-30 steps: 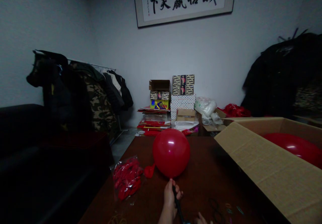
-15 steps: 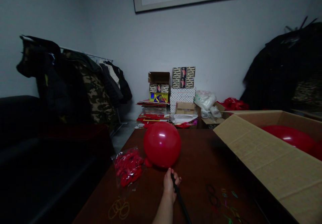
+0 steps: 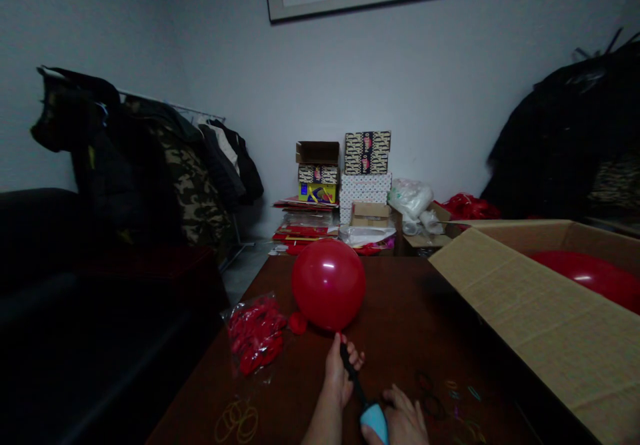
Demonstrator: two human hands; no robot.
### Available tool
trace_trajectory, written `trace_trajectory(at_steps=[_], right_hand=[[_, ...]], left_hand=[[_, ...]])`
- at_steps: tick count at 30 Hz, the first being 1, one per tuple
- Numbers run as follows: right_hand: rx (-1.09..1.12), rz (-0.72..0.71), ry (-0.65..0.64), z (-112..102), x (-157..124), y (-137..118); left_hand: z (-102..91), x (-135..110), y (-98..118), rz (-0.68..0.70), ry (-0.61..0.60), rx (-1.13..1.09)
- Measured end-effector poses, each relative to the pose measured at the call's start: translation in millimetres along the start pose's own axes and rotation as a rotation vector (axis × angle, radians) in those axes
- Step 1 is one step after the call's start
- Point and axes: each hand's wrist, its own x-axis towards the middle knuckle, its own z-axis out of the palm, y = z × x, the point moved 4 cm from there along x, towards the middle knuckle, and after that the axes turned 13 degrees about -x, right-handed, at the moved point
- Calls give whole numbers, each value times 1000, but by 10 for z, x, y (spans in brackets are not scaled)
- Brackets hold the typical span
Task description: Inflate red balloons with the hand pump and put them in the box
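An inflated red balloon [image 3: 329, 284] stands over the dark wooden table [image 3: 400, 312], its neck on the black nozzle of a hand pump. My left hand [image 3: 340, 369] pinches the balloon's neck around that nozzle. My right hand [image 3: 403, 421] grips the pump's light blue body [image 3: 375, 422] at the bottom edge of the view. A small uninflated red balloon [image 3: 298, 323] lies just left of the inflated one.
A clear bag of red balloons [image 3: 254, 336] lies to the left. Rubber bands [image 3: 237, 420] are scattered on the table near me, on both sides. A large open cardboard box [image 3: 540, 325] at right holds inflated red balloons [image 3: 590, 278]. Stacked boxes [image 3: 365, 172] and hung coats [image 3: 165, 172] stand beyond.
My right hand has come into view at the bottom, holding the blue pump body. The balloon has stayed about the same size.
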Motion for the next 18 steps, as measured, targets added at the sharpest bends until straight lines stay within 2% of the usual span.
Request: trace_trajectory(at_steps=[4,8,11,18], right_hand=[[67,-4,-4,-142,235,-201],[90,26,14,-132,330,-281],[71,50,46,-74,304,-261],[-34,27,51,118,131,-176]], left_hand=[[4,29,36,-14,3,25],[3,76,77,-26,9,65],[-12,102,61,-26,10,102],[-51,108,2,68,0,164]])
